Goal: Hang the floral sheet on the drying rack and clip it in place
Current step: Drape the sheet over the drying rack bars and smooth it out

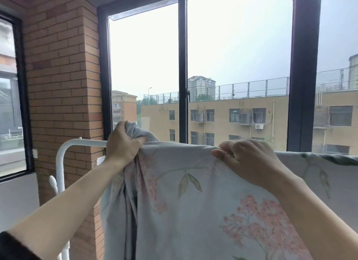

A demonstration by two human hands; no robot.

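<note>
The pale blue floral sheet [186, 207] with pink blossoms and green leaves hangs over the top bar of the white drying rack [77, 143]. My left hand [122, 143] grips a bunched corner of the sheet, lifted just above the bar near the rack's left end. My right hand [246, 161] pinches the sheet's top fold further right along the bar. The bar under the sheet is hidden. No clip is in view.
A brick pillar [64, 85] stands behind the rack's left end. Dark-framed windows [183, 66] run right behind the rack, with buildings outside. A grey low wall [17, 199] sits at the lower left.
</note>
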